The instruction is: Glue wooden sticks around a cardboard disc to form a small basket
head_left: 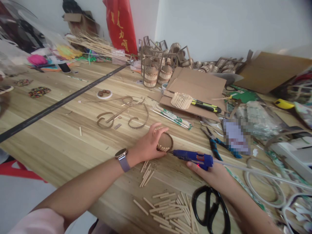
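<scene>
My left hand is curled round a small round cardboard piece lined with short sticks, holding it on edge on the wooden table. My right hand grips a blue hot glue gun. The gun's nozzle points left and touches the round piece's lower edge. A watch sits on my left wrist. Short wooden sticks lie scattered in front of me, and a smaller bunch lies just below my left hand.
Black scissors lie near my right forearm. Pliers, a utility knife, cardboard sheets, curved cardboard strips, finished small stick baskets, a long black bar and a white cable crowd the table.
</scene>
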Motion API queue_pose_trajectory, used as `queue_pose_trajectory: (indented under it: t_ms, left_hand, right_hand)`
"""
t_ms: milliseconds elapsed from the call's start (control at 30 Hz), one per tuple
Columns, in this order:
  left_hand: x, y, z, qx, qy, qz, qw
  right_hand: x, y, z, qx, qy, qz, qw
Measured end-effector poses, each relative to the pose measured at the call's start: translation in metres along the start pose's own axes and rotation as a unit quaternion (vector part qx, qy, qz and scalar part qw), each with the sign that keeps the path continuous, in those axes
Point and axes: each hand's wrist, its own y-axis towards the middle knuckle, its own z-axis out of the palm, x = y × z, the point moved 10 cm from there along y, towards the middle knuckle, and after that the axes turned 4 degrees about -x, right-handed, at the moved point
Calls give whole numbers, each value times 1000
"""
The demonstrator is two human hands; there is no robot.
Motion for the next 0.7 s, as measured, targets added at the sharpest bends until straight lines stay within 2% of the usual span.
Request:
queue_pose_trajectory:
  t_ms: [133, 367, 700]
  left_hand:
    - [0, 0, 0, 0, -9, -4, 1000]
    - [0, -1, 1, -3, 3, 7, 1000]
    - [0, 0, 1, -2, 7, 9, 1000]
  right_hand:
    - [-1, -1, 1, -3, -5, 7, 1000]
    - [5, -1, 5, 14, -17, -16, 1000]
    - [8, -1, 7, 5, -22, -46, 999]
